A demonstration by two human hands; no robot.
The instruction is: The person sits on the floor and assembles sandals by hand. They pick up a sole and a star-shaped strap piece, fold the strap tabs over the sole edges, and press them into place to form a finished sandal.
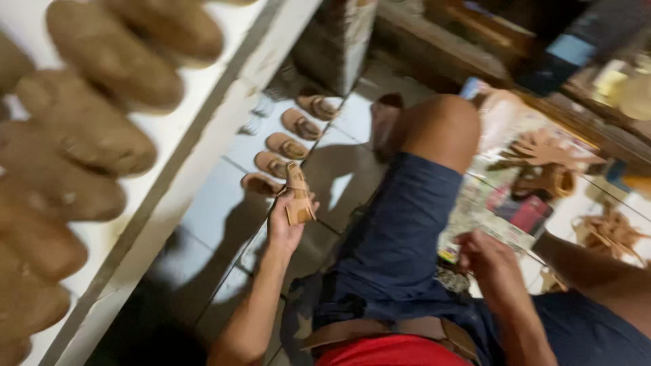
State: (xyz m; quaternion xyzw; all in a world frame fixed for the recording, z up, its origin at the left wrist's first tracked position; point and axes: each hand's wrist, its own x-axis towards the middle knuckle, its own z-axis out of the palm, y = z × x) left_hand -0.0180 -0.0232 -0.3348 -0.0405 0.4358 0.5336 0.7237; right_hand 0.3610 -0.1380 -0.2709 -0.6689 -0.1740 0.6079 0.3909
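My left hand (286, 224) holds a small tan leather sandal (298, 196) out over the tiled floor, its sole turned toward me. Just beyond it, several similar small sandals (285, 146) lie in a row on the white tiles. My right hand (485, 254) rests with fingers curled beside my right thigh, over a patterned mat; whether it holds anything is unclear. My knee (441, 129), in dark blue shorts, rises between the two hands.
A white shelf (196, 156) at left carries several brown shoe forms (81, 129). Tan leather cut pieces (542, 152) and strips (610, 234) lie on the floor at right. A post base (339, 41) stands behind the sandal row.
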